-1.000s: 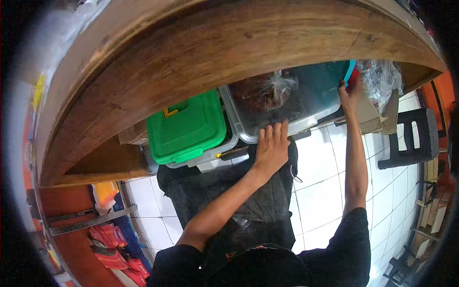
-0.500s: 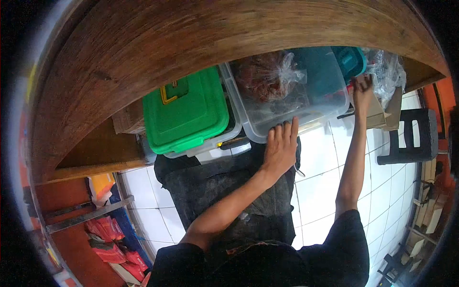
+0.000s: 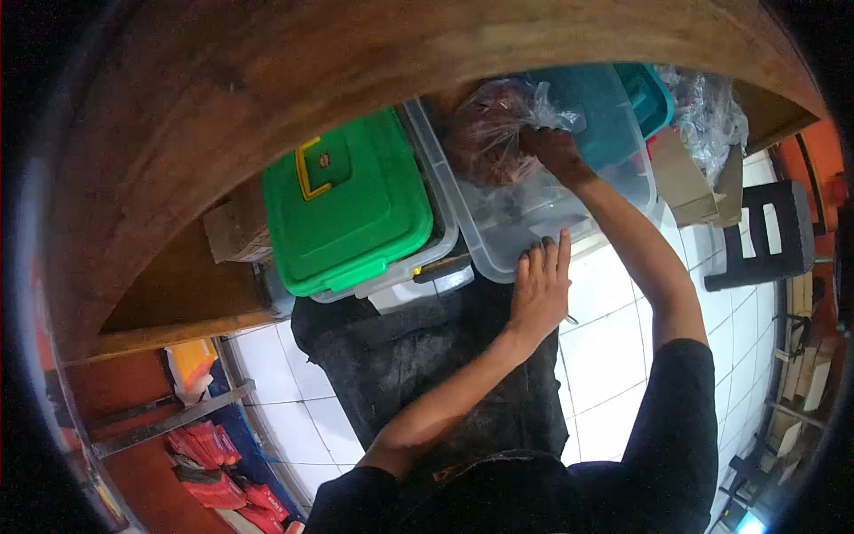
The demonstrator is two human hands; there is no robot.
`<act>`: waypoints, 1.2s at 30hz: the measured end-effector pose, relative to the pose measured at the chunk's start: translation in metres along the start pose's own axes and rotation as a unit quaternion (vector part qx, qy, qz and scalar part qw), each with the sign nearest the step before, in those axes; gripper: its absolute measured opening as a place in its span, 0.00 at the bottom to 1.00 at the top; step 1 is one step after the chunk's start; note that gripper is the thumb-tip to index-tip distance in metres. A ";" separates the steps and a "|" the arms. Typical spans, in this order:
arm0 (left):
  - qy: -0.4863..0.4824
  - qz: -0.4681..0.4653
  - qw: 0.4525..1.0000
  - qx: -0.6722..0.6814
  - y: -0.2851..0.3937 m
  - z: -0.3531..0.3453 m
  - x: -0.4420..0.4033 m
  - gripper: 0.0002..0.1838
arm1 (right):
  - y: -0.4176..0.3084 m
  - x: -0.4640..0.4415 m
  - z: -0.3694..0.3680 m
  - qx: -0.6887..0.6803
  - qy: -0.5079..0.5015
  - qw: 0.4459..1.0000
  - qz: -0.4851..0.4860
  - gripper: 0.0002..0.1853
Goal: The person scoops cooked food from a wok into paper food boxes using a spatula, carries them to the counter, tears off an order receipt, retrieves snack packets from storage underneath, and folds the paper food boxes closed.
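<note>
The right hand point(image 3: 553, 153) seems to grip the clear plastic bag point(image 3: 505, 125) inside the translucent bin point(image 3: 569, 200). The left hand point(image 3: 540, 287), fingers extended, touches the bin's near rim.

Sits on the wearer's head and looks forward and steeply down, past the black shirt point(image 3: 507, 498) at the bottom edge and along both outstretched forearms. Takes in the left hand point(image 3: 540, 289) and right hand point(image 3: 556, 153) from behind and above, at close range, a little right of centre. Passes very near the curved wooden edge point(image 3: 400, 40), filling the top and cutting off the far ends of the green lid point(image 3: 356, 205) and clear plastic bin point(image 3: 509, 240). Spreads wide, bending outward to the red packets point(image 3: 209, 445) at left, the black stool point(image 3: 792, 254) at right and the white floor tiles point(image 3: 609, 374) farther below, darkening to black in the corners. Covers everything in a single head view
</note>
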State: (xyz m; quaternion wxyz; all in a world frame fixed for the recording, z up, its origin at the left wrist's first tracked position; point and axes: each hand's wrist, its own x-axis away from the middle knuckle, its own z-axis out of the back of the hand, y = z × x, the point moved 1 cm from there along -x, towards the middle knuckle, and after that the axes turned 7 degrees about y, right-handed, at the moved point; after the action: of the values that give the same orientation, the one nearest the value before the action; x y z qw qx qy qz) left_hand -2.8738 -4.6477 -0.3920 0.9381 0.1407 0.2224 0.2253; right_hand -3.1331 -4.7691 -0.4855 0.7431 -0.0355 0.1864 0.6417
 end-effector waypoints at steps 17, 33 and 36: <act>-0.007 -0.009 1.000 -0.019 0.003 -0.004 0.014 0.44 | 0.005 0.050 0.068 -0.377 -0.242 0.873 -0.192 0.18; 0.005 -0.024 1.000 -0.015 0.011 -0.011 0.029 0.46 | 0.015 0.101 0.089 -0.624 -0.328 0.637 -0.312 0.12; 0.004 -0.019 1.000 -0.002 0.010 -0.010 0.028 0.46 | 0.024 0.101 0.080 -0.646 -0.330 0.613 -0.313 0.12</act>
State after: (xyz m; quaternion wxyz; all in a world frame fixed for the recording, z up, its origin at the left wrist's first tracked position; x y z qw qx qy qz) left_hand -2.8603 -4.6236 -0.4069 0.9414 0.1341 0.2287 0.2084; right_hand -3.1268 -4.6466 -0.4392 0.6948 -0.3490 -0.5566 0.2928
